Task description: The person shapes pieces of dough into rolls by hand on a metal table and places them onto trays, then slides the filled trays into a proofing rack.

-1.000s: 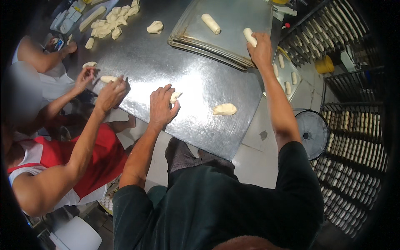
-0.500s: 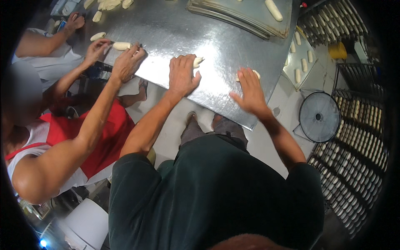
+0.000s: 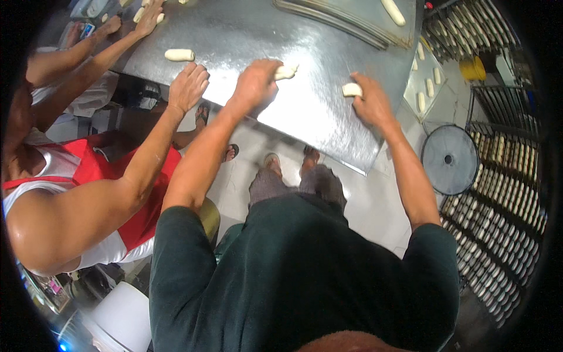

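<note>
At the edge of the steel table [image 3: 316, 111], my left hand [image 3: 255, 85] curls around one end of a pale dough roll [image 3: 286, 72]; the rest pokes out to the right with an uneven tip. My right hand [image 3: 374, 104], slightly blurred, has its thumb and fingers closed about a second, shorter-looking dough piece [image 3: 352, 90]. Part of that piece is covered by the fingers. Left of my left hand lies a smooth dough roll [image 3: 179, 55], just beyond a co-worker's hand [image 3: 189, 87].
Stacked metal trays [image 3: 334, 23] sit at the table's far side, with a dough roll [image 3: 393, 12] on top. A co-worker in a red apron [image 3: 132, 199] stands close on my left. To the right are a round grey lid [image 3: 450, 159] and racks of dough rolls [image 3: 492, 246].
Both my hands went from lying flat over the dough to gripping it, the right one shifting slightly right. The co-worker's far hand moved away to the dough at the back left.
</note>
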`<state>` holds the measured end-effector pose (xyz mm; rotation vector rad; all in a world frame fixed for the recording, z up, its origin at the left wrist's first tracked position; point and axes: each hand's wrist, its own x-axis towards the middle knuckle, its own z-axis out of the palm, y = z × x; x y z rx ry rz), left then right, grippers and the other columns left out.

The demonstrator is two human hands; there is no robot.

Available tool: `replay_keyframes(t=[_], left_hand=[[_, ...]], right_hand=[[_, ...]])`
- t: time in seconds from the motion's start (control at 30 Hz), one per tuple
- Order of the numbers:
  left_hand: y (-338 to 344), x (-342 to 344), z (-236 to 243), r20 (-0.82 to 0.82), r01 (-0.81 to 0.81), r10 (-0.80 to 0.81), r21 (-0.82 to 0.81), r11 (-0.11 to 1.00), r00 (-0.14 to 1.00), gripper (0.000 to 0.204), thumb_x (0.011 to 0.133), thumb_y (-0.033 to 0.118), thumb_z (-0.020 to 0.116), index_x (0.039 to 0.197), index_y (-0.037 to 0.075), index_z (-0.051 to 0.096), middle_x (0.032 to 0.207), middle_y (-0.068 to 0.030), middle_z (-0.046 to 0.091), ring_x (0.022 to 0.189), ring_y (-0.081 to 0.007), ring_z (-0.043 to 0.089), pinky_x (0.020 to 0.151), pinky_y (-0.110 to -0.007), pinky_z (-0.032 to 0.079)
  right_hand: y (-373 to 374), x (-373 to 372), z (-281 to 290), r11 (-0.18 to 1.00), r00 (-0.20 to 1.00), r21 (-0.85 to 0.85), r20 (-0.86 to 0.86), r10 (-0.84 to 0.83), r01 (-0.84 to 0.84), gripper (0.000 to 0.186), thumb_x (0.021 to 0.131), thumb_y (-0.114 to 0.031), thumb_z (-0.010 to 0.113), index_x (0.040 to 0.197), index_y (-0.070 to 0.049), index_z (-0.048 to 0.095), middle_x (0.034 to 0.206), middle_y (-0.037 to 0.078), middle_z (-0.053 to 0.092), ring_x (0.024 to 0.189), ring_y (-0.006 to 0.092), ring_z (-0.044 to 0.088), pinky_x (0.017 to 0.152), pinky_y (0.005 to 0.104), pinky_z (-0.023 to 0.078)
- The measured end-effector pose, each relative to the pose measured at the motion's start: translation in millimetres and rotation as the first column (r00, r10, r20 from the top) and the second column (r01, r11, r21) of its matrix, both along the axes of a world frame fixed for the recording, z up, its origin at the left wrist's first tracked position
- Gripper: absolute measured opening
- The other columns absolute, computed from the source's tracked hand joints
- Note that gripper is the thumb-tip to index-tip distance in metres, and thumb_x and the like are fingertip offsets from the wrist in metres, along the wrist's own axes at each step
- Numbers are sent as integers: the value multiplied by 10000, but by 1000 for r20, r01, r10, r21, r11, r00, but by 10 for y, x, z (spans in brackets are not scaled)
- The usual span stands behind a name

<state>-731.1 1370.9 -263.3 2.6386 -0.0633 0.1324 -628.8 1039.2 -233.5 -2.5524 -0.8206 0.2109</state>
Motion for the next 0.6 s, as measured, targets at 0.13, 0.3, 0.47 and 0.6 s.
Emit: replay_keyframes(t=[0.13, 0.3, 0.47, 0.6], left_hand=[[52, -200, 205, 45, -155, 170, -237, 959, 984, 463, 825, 210, 755, 1260, 53, 715, 1269, -205, 694, 1108, -342, 703, 983, -427, 560], [39, 120, 337, -79, -190, 193, 43, 981, 978, 520, 850, 414, 796, 1221, 57, 727, 1142, -164, 694, 1004, -330, 684, 881, -448, 558], [-276, 594, 30, 110, 97, -139, 320, 942, 984, 618, 980, 601, 591, 1382, 133, 631, 1247, -133, 629, 1240, -312, 557, 1086, -565, 372], [-398, 754, -5, 65, 132, -160, 313, 941, 985, 733, 976, 684, 516, 1419, 106, 594, 1388, -167, 565, 1342, -315, 489, 1151, -587, 302]], right_hand=[[-216, -326, 197, 948, 958, 149, -4, -285, 283, 575, 847, -162, 803, 1380, -28, 632, 1233, 269, 698, 1102, 422, 695, 972, 426, 548], [-160, -194, 120, 945, 901, -49, 323, -291, 323, 577, 895, -415, 763, 1323, -38, 676, 1234, 217, 700, 1139, 374, 666, 996, 485, 492], [134, 165, -141, 995, 935, -13, 344, -92, 103, 576, 937, -498, 681, 1327, -76, 653, 1249, 150, 691, 1147, 314, 633, 966, 432, 424], [227, 280, -284, 998, 961, -11, 268, -63, 68, 570, 963, -503, 640, 1344, -79, 639, 1249, 146, 675, 1168, 312, 603, 963, 448, 423]])
